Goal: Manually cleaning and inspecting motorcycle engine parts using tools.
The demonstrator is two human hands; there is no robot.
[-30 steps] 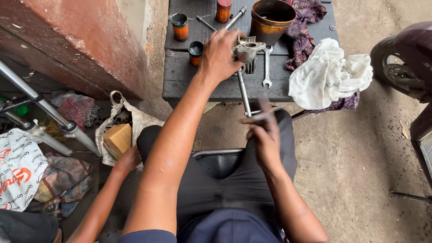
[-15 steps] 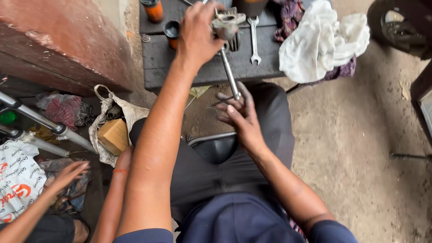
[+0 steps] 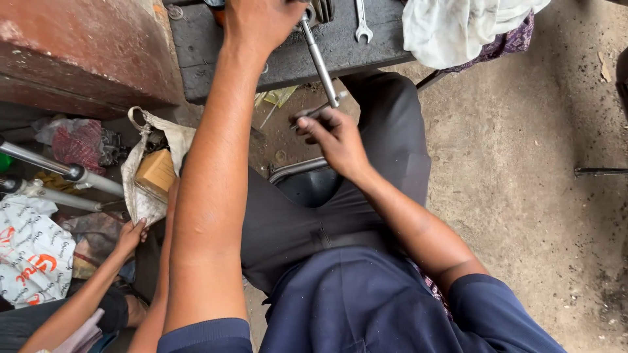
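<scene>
The left hand reaches out over the dark bench, fingers curled down at the top end of a long steel rod. The frame cuts off the fingertips, so how tightly they close on the part up there cannot be told. The rod runs from that hand back toward the body, slanting down off the bench edge.

The right hand sits at the near end of the rod, above the lap. Its fingers are bent and bunched around a small metal piece at the rod's tip, with the thumb side toward the left; the grip looks closed but loose.

Just beyond the left hand lies a spanner on the bench, and to the right of that a white rag hangs over the bench edge. Below the right hand a curved metal bar crosses the dark trousers.

Far to the left of both hands, another person's hand rests on a cloth bag holding a tan box.
</scene>
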